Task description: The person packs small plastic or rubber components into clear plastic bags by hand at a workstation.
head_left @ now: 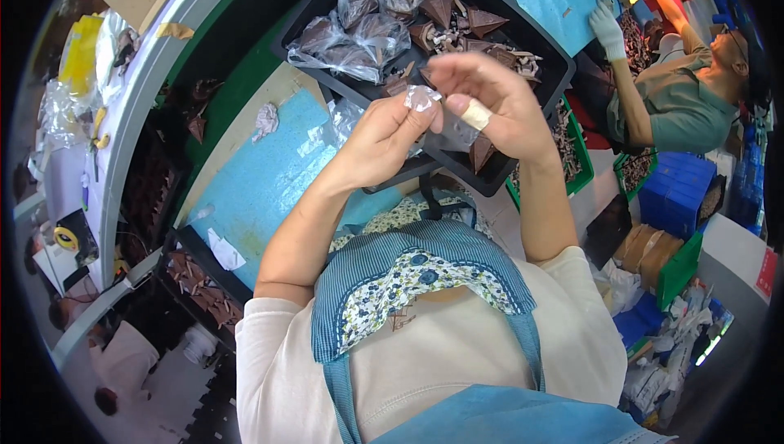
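Observation:
My left hand [382, 135] is closed in a pinch, its thumb wrapped in whitish tape [422, 98]. What lies between its fingers is too small to make out. Close beside it is my right hand [510, 109], fingers curved and apart from the thumb, which has a beige tape wrap [475, 115]. Both hands are over the near edge of a black tray [563, 58]. In that tray are several brown cone-shaped pieces [487, 21] and clear plastic bags of brown pieces [353, 44]. Another brown cone [482, 152] sits just below my right hand.
A blue mat [261, 174] covers the table at left, with a crumpled wad [266, 120] on it. At right a person in a green shirt [690, 105] works wearing a white glove [606, 29]. Green crates [581, 154] and blue bins [674, 187] stand at right.

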`<state>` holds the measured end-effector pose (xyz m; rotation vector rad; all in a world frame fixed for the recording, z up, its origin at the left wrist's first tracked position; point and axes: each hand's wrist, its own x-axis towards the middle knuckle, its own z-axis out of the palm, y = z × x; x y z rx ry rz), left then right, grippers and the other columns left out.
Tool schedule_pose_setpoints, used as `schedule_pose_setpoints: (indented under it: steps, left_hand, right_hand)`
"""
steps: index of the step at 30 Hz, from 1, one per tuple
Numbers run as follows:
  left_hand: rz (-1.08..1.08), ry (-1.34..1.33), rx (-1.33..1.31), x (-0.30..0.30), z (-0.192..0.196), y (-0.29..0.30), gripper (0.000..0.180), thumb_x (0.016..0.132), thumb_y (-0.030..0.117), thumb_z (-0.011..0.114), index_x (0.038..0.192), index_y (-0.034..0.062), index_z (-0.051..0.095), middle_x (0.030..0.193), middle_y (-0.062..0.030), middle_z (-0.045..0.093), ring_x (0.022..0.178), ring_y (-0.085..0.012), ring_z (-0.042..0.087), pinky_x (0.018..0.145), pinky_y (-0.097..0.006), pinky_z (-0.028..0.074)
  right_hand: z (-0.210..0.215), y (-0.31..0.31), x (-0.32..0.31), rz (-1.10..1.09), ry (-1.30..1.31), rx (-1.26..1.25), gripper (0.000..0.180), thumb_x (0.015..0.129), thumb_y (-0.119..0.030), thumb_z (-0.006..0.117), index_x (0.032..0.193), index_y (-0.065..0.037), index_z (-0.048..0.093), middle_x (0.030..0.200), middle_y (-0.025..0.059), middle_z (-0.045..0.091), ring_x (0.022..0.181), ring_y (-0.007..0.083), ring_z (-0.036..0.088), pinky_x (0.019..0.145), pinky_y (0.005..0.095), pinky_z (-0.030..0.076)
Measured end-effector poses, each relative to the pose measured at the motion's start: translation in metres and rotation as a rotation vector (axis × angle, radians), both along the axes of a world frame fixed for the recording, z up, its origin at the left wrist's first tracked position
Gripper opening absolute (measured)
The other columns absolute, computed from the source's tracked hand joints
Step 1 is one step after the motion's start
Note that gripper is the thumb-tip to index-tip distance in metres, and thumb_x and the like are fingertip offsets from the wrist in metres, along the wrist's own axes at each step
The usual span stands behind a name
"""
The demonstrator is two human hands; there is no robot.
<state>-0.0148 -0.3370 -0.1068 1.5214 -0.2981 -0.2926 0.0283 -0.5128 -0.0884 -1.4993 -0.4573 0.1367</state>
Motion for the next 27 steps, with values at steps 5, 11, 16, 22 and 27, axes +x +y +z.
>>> schedule_pose_setpoints:
  steps: [5, 11, 16, 22, 27]
  left_hand:
    - [-0.092, 0.171, -0.098, 0.001, 0.002, 0.004, 0.025, 0.095, 0.02, 0.045, 0.08, 0.0026, 0.055, 0.071, 0.0004, 0.05, 0.065, -0.0082, 0.044, 0.059, -0.023, 0.038]
    - [0.124, 0.418, -0.407, 0.007, 0.0, 0.012, 0.015, 0.087, 0.012, 0.059, 0.091, -0.0015, 0.062, 0.082, -0.0046, 0.064, 0.069, -0.0083, 0.053, 0.065, -0.023, 0.043]
    - [0.057, 0.201, -0.13, 0.007, 0.005, 0.016, 0.016, 0.072, -0.005, 0.068, 0.086, -0.0003, 0.063, 0.08, -0.0047, 0.065, 0.072, -0.013, 0.061, 0.065, -0.027, 0.048]
    - [0.458, -0.624, 0.521, 0.007, 0.0, 0.005, 0.023, 0.06, -0.007, 0.067, 0.081, 0.002, 0.063, 0.074, -0.0085, 0.063, 0.067, -0.0226, 0.061, 0.061, -0.027, 0.048]
    - [0.55, -0.804, 0.417, 0.016, -0.013, -0.007, 0.021, 0.059, -0.006, 0.069, 0.078, 0.0033, 0.064, 0.074, -0.0078, 0.064, 0.066, -0.0219, 0.063, 0.058, -0.028, 0.05]
  right_hand:
    - [-0.003, -0.001, -0.004, 0.214, 0.245, -0.132, 0.007, 0.082, -0.001, 0.056, 0.089, 0.0, 0.054, 0.077, 0.0047, 0.058, 0.075, 0.0125, 0.056, 0.068, 0.0257, 0.045]
    - [-0.011, -0.002, -0.01, 0.141, -0.11, -0.191, 0.007, 0.078, -0.004, 0.056, 0.083, -0.003, 0.052, 0.081, 0.0072, 0.051, 0.07, 0.0179, 0.05, 0.064, 0.0275, 0.041]
    - [-0.015, 0.012, -0.004, 0.149, -0.212, -0.182, 0.036, 0.062, 0.001, 0.057, 0.098, -0.006, 0.054, 0.093, 0.0088, 0.054, 0.082, 0.0237, 0.053, 0.083, 0.0331, 0.038]
    - [-0.023, 0.012, -0.002, 0.135, -0.119, -0.282, 0.051, 0.067, 0.002, 0.057, 0.116, -0.004, 0.048, 0.075, 0.005, 0.061, 0.08, 0.0195, 0.059, 0.08, 0.0316, 0.043]
    - [-0.031, 0.008, 0.005, 0.193, 0.355, 0.029, 0.029, 0.084, -0.01, 0.059, 0.111, -0.002, 0.053, 0.076, 0.0029, 0.062, 0.071, 0.0091, 0.057, 0.07, 0.0233, 0.044]
